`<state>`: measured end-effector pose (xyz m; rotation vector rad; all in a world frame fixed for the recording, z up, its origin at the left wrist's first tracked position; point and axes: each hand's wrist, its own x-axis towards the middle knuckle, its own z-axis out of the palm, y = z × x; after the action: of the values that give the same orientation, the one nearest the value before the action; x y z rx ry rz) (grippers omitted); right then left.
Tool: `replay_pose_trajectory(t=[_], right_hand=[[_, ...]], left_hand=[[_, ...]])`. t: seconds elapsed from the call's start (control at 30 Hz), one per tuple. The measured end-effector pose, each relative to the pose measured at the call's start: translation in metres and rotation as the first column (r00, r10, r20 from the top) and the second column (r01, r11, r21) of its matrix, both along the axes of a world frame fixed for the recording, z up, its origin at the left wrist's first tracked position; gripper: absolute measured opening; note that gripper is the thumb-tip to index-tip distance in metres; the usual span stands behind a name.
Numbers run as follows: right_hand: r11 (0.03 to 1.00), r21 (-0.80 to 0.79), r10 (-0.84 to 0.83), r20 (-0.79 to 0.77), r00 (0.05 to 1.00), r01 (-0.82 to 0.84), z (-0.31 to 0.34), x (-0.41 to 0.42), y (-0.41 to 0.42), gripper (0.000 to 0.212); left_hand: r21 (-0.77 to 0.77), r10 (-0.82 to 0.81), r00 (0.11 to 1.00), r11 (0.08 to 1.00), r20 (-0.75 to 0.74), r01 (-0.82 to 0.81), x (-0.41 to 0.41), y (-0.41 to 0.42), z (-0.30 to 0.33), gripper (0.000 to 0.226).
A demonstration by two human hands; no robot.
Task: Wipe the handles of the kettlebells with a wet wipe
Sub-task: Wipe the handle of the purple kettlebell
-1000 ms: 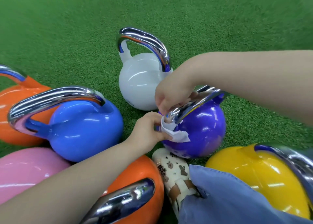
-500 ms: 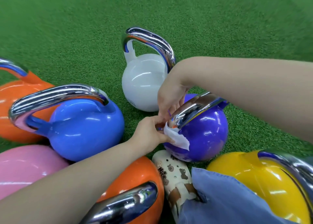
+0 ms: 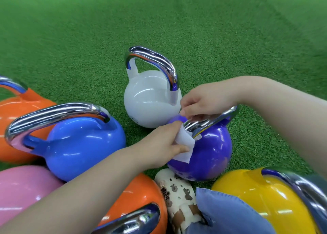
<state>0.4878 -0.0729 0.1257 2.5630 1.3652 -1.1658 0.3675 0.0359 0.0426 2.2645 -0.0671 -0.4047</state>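
Observation:
A purple kettlebell [image 3: 210,154] stands on the green turf, its chrome handle [image 3: 212,121] slanting up to the right. My left hand [image 3: 164,140] pinches a white wet wipe [image 3: 185,143] against the handle's lower left end, where the wipe wraps the metal and hangs over the purple ball. My right hand [image 3: 203,103] reaches in from the right, fingers curled over the handle's upper side just above the wipe.
A white kettlebell [image 3: 150,103] stands just behind. A blue one [image 3: 83,145] is to the left, with orange [image 3: 17,113] and pink [image 3: 21,189] beyond. Another orange [image 3: 139,198] and a yellow [image 3: 261,202] are near me. A patterned clog [image 3: 178,195] and blue trouser leg [image 3: 228,214] sit below.
My right hand has shifted up and to the right along the handle. My left hand has pulled the wipe further around the handle's lower end. The view has moved slightly.

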Motion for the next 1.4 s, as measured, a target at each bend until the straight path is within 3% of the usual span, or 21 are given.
replay_pose_trajectory(t=[0.17, 0.27, 0.43, 0.6, 0.73, 0.83, 0.93, 1.07, 1.17, 1.3, 1.4], right_hand=[[0.987, 0.156, -0.06, 0.151, 0.987, 0.036, 0.006, -0.002, -0.023, 0.016], [0.965, 0.247, -0.134, 0.164, 0.977, 0.091, 0.007, -0.003, -0.034, 0.01], [0.917, 0.368, -0.228, 0.163, 0.96, 0.155, 0.006, -0.012, -0.044, 0.021], [0.866, 0.469, -0.268, 0.144, 0.953, 0.173, -0.001, -0.029, -0.046, 0.035], [0.897, 0.43, -0.219, 0.239, 0.946, 0.099, -0.015, -0.039, -0.046, 0.041], [0.903, 0.43, -0.182, 0.365, 0.913, 0.009, -0.022, -0.04, -0.046, 0.048], [0.904, 0.422, -0.13, 0.425, 0.896, -0.069, -0.023, -0.037, -0.049, 0.054], [0.889, 0.459, -0.182, 0.375, 0.909, -0.011, -0.013, -0.029, -0.06, 0.028], [0.913, 0.405, -0.195, 0.339, 0.92, 0.045, -0.002, -0.023, -0.067, 0.023], [0.883, 0.465, -0.232, 0.32, 0.919, 0.061, 0.002, -0.03, -0.044, 0.031], [0.926, 0.373, -0.154, 0.501, 0.852, -0.052, -0.015, -0.039, -0.015, 0.026]], left_hand=[[0.202, -0.11, 0.994, 0.974, 0.018, 0.104, 0.005, -0.011, 0.022, 0.027], [0.189, -0.123, 0.992, 0.974, -0.029, 0.126, 0.015, -0.014, 0.03, 0.026], [0.222, -0.083, 0.997, 0.972, -0.002, 0.082, 0.025, -0.027, 0.033, 0.036], [0.005, 0.148, 0.975, 0.989, 0.168, -0.151, 0.012, -0.034, 0.022, 0.058], [-0.228, 0.287, 0.954, 0.938, 0.084, -0.262, 0.012, -0.03, 0.012, 0.068], [-0.343, 0.284, 0.958, 0.897, -0.036, -0.278, 0.012, -0.021, 0.009, 0.07], [-0.42, 0.221, 0.968, 0.872, -0.121, -0.252, 0.011, -0.008, 0.01, 0.064], [-0.607, 0.184, 0.969, 0.755, -0.167, -0.248, 0.011, 0.0, 0.015, 0.036], [-0.654, 0.243, 0.955, 0.698, -0.168, -0.292, 0.012, -0.004, 0.018, 0.013], [-0.692, 0.28, 0.938, 0.637, -0.202, -0.34, 0.015, -0.001, 0.013, 0.039], [-0.682, 0.301, 0.934, 0.643, -0.194, -0.349, 0.014, 0.001, 0.009, 0.061]])
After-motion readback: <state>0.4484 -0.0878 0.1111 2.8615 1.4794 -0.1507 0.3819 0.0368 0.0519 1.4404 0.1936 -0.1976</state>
